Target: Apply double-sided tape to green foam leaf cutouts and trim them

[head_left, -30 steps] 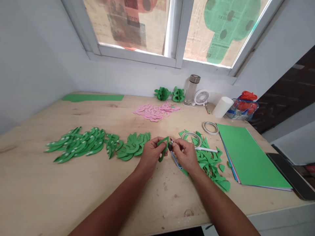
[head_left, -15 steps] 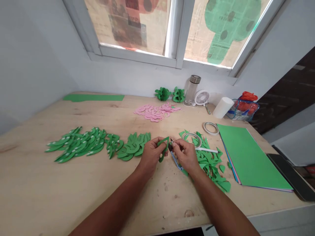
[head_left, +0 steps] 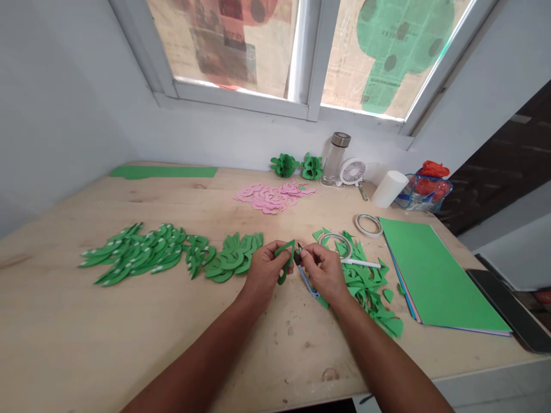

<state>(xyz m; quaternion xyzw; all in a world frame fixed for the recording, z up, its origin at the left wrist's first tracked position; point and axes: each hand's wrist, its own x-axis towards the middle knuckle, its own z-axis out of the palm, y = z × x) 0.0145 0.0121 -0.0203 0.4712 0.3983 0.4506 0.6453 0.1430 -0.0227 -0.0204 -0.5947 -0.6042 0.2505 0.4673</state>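
Observation:
My left hand (head_left: 266, 268) pinches a folded green paper cutout (head_left: 284, 258), a looped strip with a sharp corner at its top. Close on its right, my right hand (head_left: 323, 269) is closed with fingers together. A small dark pointed tip (head_left: 300, 248) shows at its fingertips; the rest of that object is hidden. Just below the fingers is a slim blue tool (head_left: 309, 284) with a dark end, partly covered by the hand. Green curved cutouts (head_left: 232, 258) lie left of my left hand, and green paper scraps (head_left: 365, 287) lie beside my right wrist.
Overlapping green pieces with white patches (head_left: 142, 249) lie left. Pink cutouts (head_left: 269, 198), green paper ornaments (head_left: 284, 165), a bottle (head_left: 336, 158) and a fan (head_left: 353, 171) are behind. To the right are tape (head_left: 369, 225), a white pen (head_left: 364, 263) and green sheets (head_left: 439, 275).
My right hand has shifted very slightly against the green cutout and the blue tool. Both hands keep their grip; nothing else has visibly moved.

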